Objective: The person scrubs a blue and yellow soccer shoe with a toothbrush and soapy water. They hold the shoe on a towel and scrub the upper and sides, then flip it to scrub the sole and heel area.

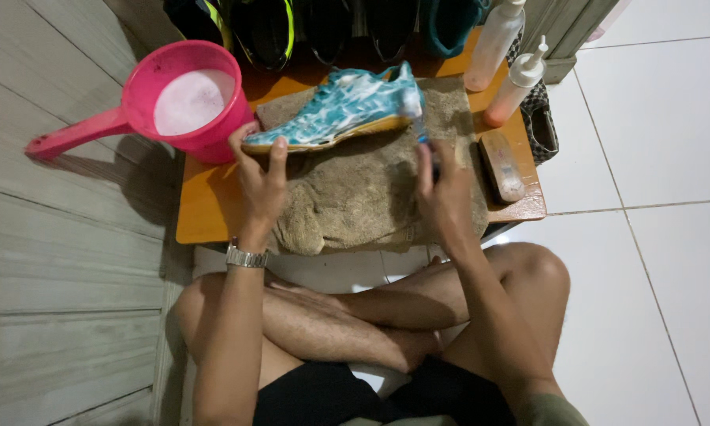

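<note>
Scrubbing a foam-covered teal shoe (335,106) on a brown towel (370,189), a person sits cross-legged at a low orange board (205,213).

Left hand (260,177) clasps the sole at the toe; right hand (443,193) grasps a small brush (420,130) at the heel. Judged mid-wash, more lather seems called for. Beyond the left grip a pink dipper (189,99); beyond the right, two bottles (505,71).
</note>
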